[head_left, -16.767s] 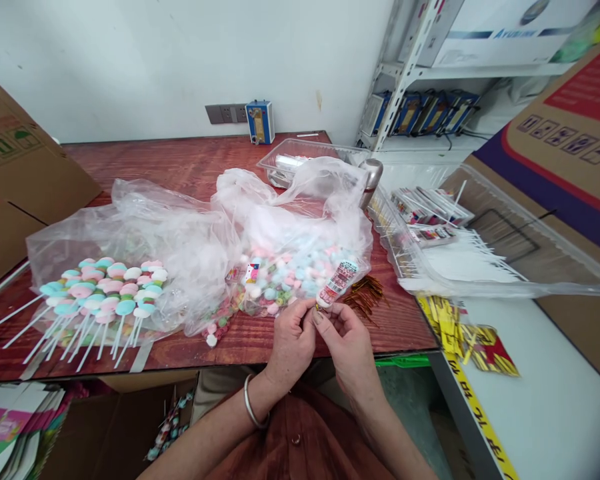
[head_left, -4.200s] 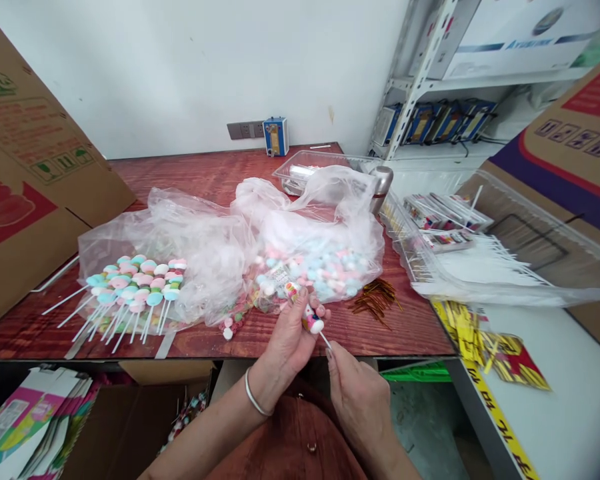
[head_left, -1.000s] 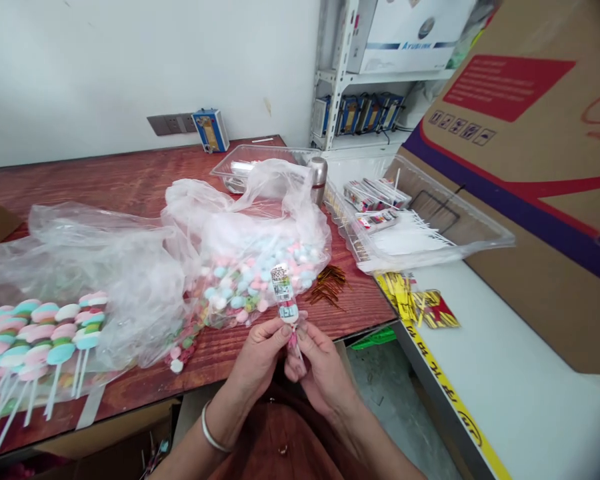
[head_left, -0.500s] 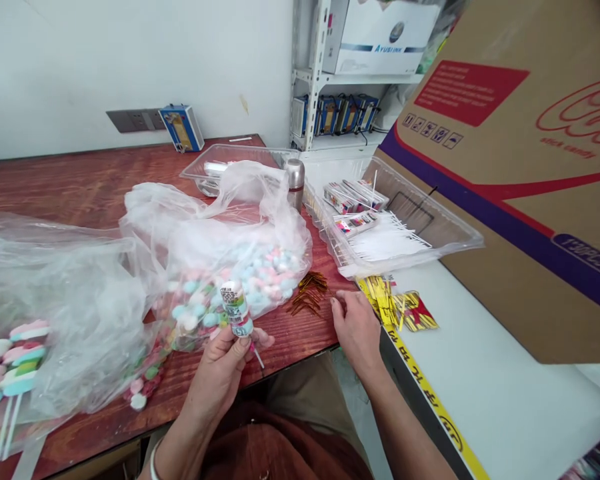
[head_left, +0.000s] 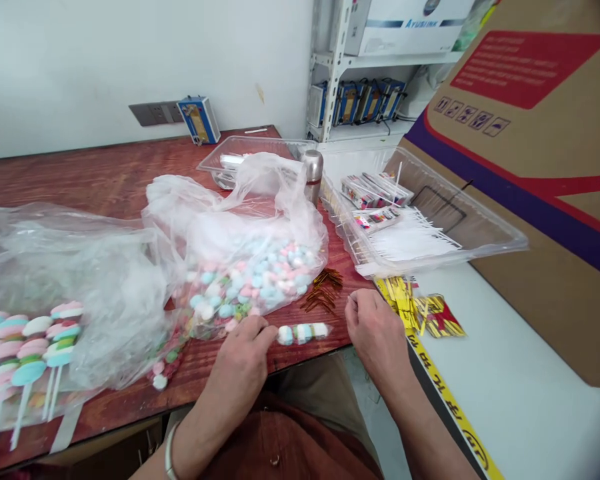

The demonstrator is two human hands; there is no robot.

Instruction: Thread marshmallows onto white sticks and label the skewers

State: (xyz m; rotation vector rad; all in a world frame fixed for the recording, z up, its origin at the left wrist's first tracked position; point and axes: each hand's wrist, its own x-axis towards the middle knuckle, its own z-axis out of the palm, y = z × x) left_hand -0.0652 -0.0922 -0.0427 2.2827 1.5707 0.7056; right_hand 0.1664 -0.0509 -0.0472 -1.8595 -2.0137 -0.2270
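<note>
A wrapped marshmallow stick in white, pale blue and green lies level near the table's front edge, its top end pointing right. My left hand, back upward, is closed at its left end; the stick and the fingertips' grip are hidden beneath the hand. To the right, over the table edge, my right hand has thumb and forefinger pinched together; whatever is between them is too small to make out. Just beyond it lie loose brown-gold twist ties. Beside it are a yellow bundle of ties and a packet of ties.
Clear bags hold loose marshmallows and finished marshmallow sticks. A clear plastic tray contains white sticks and small packs. Behind stand a steel flask and another tray. A large carton rises at right.
My left hand has turned over and lowered the marshmallow stick from upright to level at the table. My right hand stays pinched beside the ties. The view has shifted left.
</note>
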